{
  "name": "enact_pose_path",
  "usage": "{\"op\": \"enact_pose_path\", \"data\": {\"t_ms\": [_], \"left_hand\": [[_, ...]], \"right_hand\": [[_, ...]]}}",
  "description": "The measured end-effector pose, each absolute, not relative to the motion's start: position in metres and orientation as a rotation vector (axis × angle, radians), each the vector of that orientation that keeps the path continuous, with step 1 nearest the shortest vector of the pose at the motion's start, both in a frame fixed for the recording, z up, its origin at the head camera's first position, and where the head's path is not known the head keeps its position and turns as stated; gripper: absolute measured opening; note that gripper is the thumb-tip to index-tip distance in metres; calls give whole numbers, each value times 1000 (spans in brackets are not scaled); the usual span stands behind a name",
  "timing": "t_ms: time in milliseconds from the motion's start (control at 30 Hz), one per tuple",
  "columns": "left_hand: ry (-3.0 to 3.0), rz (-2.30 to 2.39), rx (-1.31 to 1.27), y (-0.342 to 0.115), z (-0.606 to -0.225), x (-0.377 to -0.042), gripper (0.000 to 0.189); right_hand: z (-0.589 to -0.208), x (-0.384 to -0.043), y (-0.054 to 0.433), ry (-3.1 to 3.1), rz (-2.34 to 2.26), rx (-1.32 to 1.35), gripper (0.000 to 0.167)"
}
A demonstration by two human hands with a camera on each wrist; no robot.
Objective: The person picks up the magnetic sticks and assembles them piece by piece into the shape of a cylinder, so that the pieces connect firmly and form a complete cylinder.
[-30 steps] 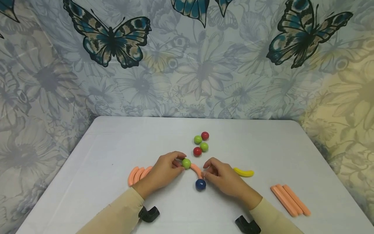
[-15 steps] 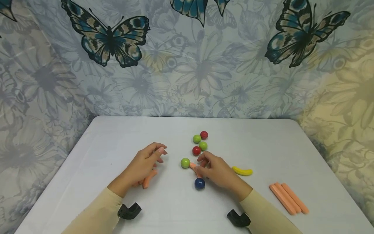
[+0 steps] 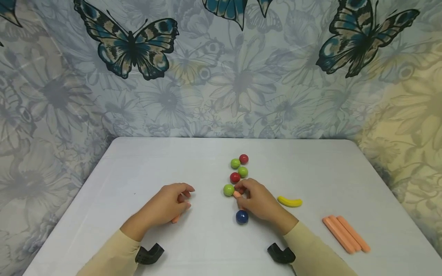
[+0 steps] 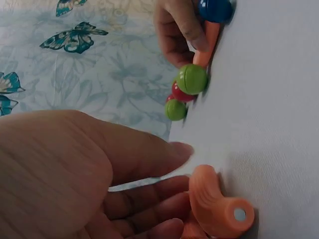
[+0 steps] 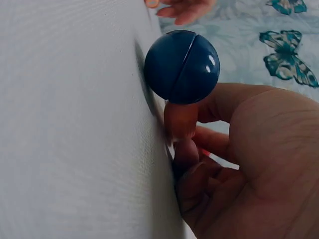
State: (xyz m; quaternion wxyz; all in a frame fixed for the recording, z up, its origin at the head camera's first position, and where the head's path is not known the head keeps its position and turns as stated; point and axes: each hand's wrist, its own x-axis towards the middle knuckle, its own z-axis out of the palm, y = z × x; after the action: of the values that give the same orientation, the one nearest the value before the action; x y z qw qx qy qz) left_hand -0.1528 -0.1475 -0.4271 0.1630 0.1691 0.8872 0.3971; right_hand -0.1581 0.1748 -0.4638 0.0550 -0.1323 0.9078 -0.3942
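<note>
One curved orange rod (image 4: 213,37) in play, low on the desk (image 3: 207,249), its ends meeting the blue ball (image 3: 242,217) and a green ball (image 3: 228,190). Blue ball as reference: right hand (image 3: 260,201) pinches the rod just beyond it; left hand (image 3: 164,205) is well left of it, fingers loose beside a spare curved rod (image 4: 204,199), thumb clear, so no grip; contact unclear. My read: right is steadying the joint, left is fetching another rod. Next move probably calls for closing left thumb on the spare and bringing it to a ball without bumping the joint. Orientation: held rod's long axis runs from the blue ball away from the person and slightly left, green ball at far end; its bend is mostly behind the right hand. Spare's pale-disc end faces the left wrist camera, body bending away. Relative to the blue ball: four loose balls (image 3: 243,171) beyond, yellow curved rod (image 3: 290,202) right and slightly beyond, straight orange rods (image 3: 345,233) farther right.
</note>
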Motion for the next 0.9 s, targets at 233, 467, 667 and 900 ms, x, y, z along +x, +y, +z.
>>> {"op": "enact_pose_path", "data": {"t_ms": [233,467,667,900], "left_hand": [[2682,935,471,-136,-420,-140,24],[2842,731,604,-127,-430,-139,12],[2897,835,662,-113,-441,-141,4],[2917,976,668,-100,-456,-146,8]], "right_hand": [[-465,-157,173,2784,-1180,-378,21],[-468,-158,171,2815,-1169,-371,19],[-469,-157,173,2807,-1178,-437,15],[-470,-156,171,2818,-1143,-494,13]]}}
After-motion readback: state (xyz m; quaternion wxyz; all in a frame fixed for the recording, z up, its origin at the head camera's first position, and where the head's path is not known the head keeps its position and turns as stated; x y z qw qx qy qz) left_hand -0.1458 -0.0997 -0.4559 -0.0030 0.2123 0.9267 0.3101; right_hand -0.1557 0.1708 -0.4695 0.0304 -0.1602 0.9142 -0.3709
